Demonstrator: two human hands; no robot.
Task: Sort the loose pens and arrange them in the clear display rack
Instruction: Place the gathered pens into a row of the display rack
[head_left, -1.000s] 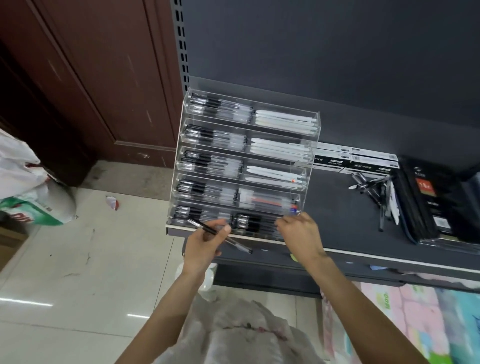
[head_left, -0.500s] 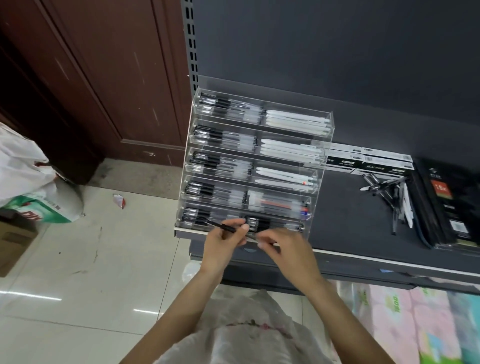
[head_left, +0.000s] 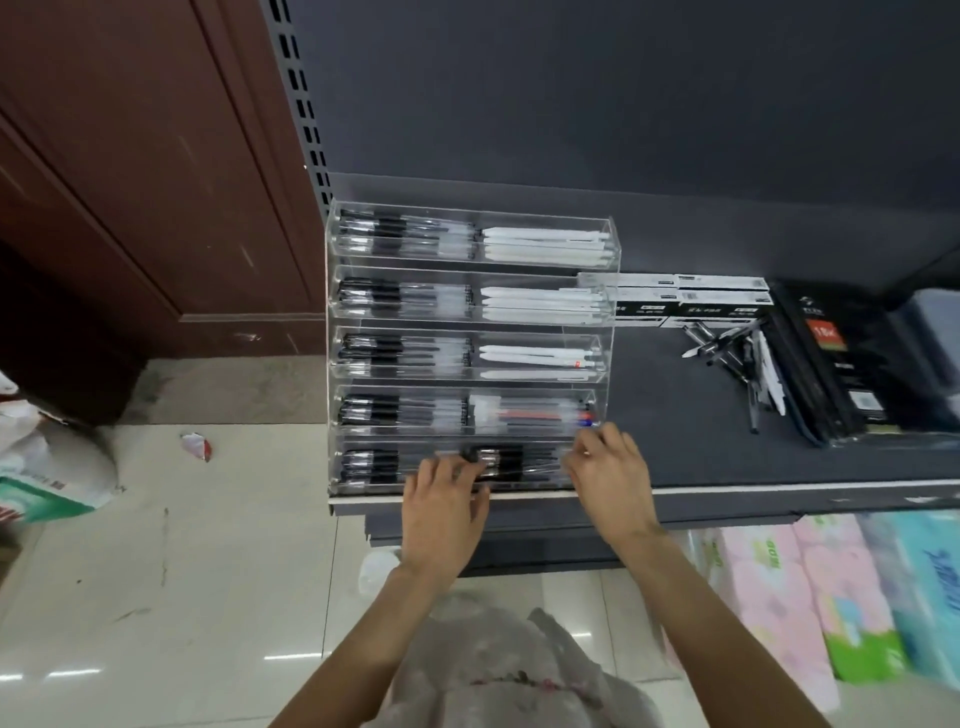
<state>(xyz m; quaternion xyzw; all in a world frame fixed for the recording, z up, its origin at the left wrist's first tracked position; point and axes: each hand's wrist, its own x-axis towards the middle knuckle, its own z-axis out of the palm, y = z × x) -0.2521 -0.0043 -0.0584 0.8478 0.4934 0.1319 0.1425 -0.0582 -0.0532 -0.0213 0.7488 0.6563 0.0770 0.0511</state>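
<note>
The black pens (head_left: 511, 462) lie in the bottom right slot of the clear display rack (head_left: 470, 343), which stands at the left end of the dark shelf (head_left: 675, 447). The left hand (head_left: 441, 506) rests at the front of that slot with its fingers bent over the pen caps. I cannot tell if it grips a pen or only pushes on them. The right hand (head_left: 610, 475) is at the right end of the same slot, with its fingertips at the pen tips. I cannot tell if it pinches anything. The two hands are apart, one at each end of the row.

More loose pens (head_left: 737, 358) wait in a small heap farther right on the shelf, next to some flat boxes (head_left: 691, 301).

The rack sits right at the shelf's edge. A hard push could slide it off, or a pen could roll out and drop to the floor.

A second ago the left hand held one black pen up in front of the rack. Now that pen is down at the slot, and both hands are tidying the row.
</note>
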